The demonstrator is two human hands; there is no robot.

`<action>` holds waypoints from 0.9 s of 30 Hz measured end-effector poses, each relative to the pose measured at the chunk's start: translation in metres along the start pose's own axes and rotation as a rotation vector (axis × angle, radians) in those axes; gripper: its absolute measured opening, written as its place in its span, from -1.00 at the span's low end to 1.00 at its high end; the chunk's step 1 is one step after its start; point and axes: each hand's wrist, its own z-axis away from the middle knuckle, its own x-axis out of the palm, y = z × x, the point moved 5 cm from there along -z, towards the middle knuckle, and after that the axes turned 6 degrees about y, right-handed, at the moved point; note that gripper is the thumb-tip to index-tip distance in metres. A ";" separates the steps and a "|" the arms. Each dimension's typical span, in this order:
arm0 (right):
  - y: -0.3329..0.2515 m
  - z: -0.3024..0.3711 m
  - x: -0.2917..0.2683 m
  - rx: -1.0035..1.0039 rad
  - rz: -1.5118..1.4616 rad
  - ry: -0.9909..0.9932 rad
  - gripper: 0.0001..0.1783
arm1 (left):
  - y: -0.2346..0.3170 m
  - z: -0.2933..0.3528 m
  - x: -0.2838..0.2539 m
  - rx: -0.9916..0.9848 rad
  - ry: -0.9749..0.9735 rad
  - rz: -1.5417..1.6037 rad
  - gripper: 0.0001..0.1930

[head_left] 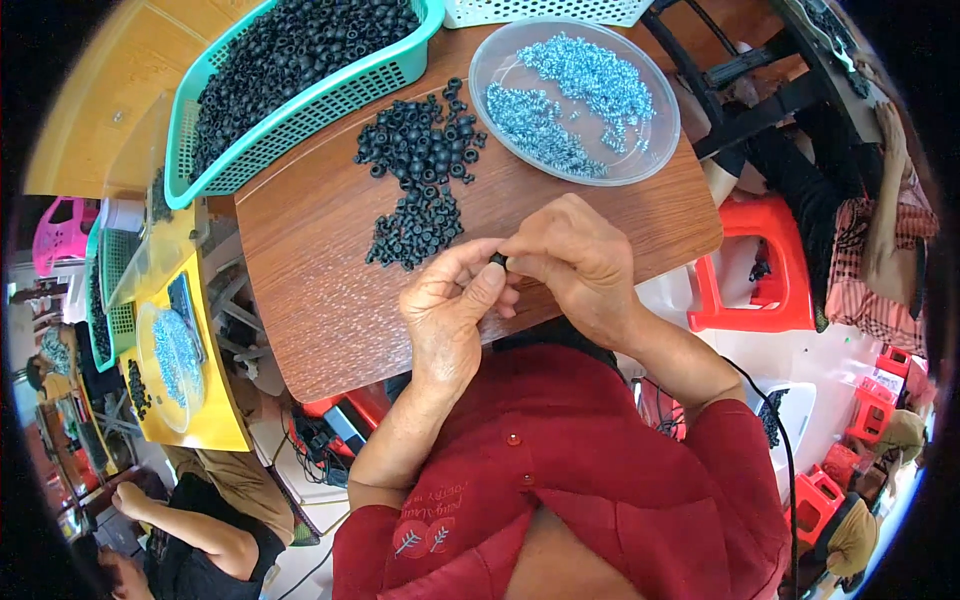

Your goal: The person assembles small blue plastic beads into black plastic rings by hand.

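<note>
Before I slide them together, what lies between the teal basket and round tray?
In the head view, loose small black parts lie on the tabletop between the teal basket and round tray.

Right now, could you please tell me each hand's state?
Left hand: closed, holding a small black part.
Right hand: closed at that part; exact hold hidden.
</note>
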 end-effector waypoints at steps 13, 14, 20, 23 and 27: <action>-0.008 0.006 -0.005 -0.042 0.054 -0.034 -0.72 | -0.003 -0.001 0.001 -0.121 -0.050 0.058 -0.84; -0.008 0.006 -0.006 -0.039 0.040 -0.037 -0.69 | -0.004 -0.002 0.000 -0.126 -0.037 0.077 -0.85; -0.008 0.005 -0.005 -0.131 0.122 -0.046 -0.62 | -0.004 -0.006 0.002 -0.128 0.049 0.176 -0.90; -0.011 0.006 0.004 -0.197 0.170 -0.036 -0.60 | -0.006 -0.009 0.004 -0.061 0.099 0.113 -0.92; -0.005 0.007 0.005 -0.305 0.267 0.019 -0.61 | -0.009 -0.009 0.009 -0.069 0.064 0.091 -0.89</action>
